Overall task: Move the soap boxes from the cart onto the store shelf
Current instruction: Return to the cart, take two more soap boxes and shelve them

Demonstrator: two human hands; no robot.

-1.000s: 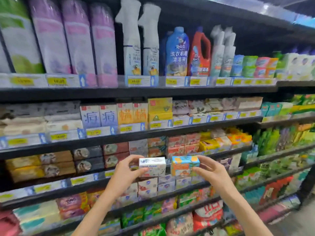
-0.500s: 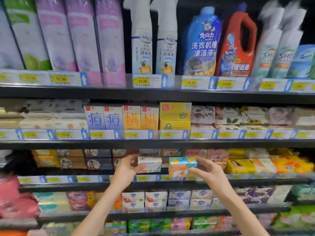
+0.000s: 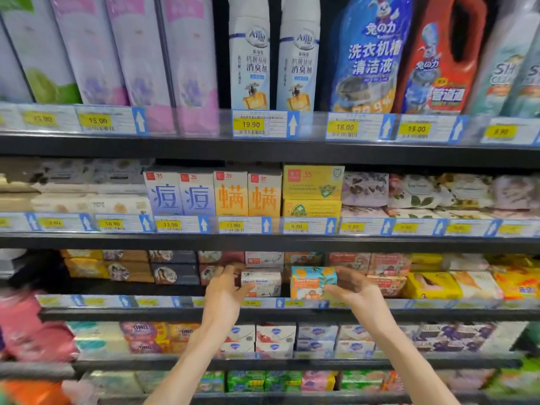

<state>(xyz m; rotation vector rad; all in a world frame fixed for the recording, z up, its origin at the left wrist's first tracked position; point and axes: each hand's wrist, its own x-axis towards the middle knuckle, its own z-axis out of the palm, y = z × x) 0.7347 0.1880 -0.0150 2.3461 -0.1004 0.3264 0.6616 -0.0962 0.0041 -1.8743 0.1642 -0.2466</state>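
— Two boxes are up at the third shelf (image 3: 263, 312) from the head view, aren't they?

— Yes. The left hand (image 3: 223, 290) grips a white soap box (image 3: 263, 283) by its left end, thumb under, fingers over the top.

— And the other?

— The right hand (image 3: 355, 290) pinches a blue-and-orange soap box (image 3: 312, 283) at its right end. Both boxes sit side by side, slightly apart, just above the price strip (image 3: 263, 303), in front of stacked soaps (image 3: 385, 266).

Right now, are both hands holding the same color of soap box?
No, the left hand holds a white box; the right hand holds a blue-orange box.
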